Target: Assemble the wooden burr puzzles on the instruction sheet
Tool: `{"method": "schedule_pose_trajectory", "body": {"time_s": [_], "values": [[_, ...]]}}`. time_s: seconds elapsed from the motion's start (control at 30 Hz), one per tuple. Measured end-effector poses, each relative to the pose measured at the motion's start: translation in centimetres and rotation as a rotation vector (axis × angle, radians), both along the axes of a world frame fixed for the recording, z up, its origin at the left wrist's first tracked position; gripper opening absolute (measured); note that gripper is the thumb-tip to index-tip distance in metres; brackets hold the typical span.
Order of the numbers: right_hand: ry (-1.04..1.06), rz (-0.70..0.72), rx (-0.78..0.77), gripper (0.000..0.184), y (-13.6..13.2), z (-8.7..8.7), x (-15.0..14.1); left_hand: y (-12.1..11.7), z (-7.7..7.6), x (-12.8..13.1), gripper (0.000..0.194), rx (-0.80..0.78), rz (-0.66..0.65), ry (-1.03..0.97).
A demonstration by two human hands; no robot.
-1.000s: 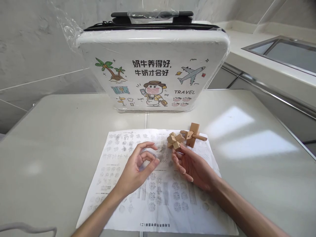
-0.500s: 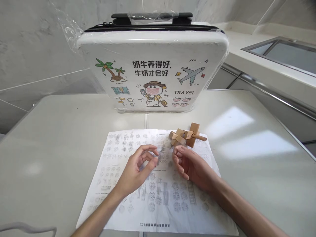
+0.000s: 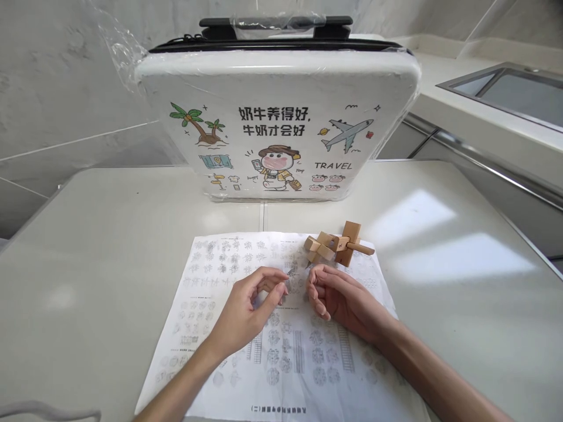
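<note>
Grip loosely curled, nothing seen pinched by left hand (image 3: 244,306) or right hand (image 3: 347,296); pale wooden knot (image 3: 325,252), right of frame centre on the sheet (image 3: 202,401), best handled lightly so the darker wooden knot (image 3: 350,233) isn't nudged

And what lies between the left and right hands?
In the head view, the stretch between the left hand and the right hand shows only the printed sheet.

Both hands (image 3: 251,305) (image 3: 341,296) half-open, apart, fingers (image 3: 266,274) curled, forearms (image 3: 187,375) angled inward.
</note>
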State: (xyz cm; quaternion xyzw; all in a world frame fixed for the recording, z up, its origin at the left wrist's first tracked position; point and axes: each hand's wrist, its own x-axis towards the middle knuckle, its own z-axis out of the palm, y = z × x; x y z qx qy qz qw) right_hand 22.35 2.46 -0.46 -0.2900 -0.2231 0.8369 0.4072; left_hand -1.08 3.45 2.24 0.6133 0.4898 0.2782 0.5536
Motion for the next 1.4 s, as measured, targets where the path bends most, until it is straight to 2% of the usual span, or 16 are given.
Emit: {"method": "schedule_pose_trajectory", "body": {"time_s": [0.43, 1.07, 1.4], "values": [[0.028, -0.005, -0.020, 0.021, 0.05, -0.21, 0.02, 0.15, -0.11, 0.09, 0.021, 0.033, -0.012, 0.038], [0.062, -0.006, -0.043, 0.021, 0.47, -0.09, -0.09, 0.17, -0.31, -0.18, 0.027, -0.013, -0.023, 0.090], [0.051, -0.007, -0.011, 0.020, 0.48, -0.08, -0.15, 0.21, -0.30, -0.14, 0.024, 0.036, -0.026, 0.098]]}}
